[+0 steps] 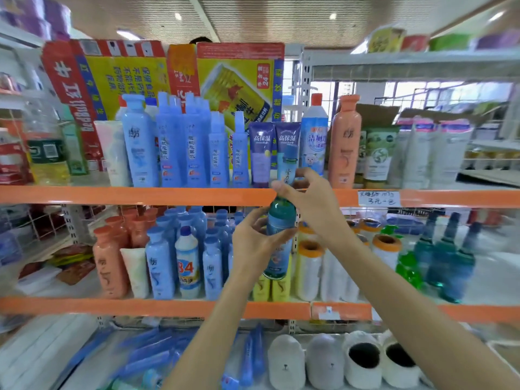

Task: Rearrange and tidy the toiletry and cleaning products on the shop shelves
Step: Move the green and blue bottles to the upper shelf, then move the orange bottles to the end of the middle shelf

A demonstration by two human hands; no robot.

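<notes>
A left hand [253, 243] steadies a teal bottle [280, 237] before the orange shelf rail [140, 195]; the right hand [306, 198] pinches its neck for repositioning.

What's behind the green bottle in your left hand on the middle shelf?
Below the green bottle in the left hand, two yellow bottles show; white rolls with orange caps stand beside them. Anything directly behind the bottle is hidden by it and the hand.

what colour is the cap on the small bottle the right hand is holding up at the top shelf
Blue, on the small bottle pinched by the right hand; seen in the head view.
</notes>
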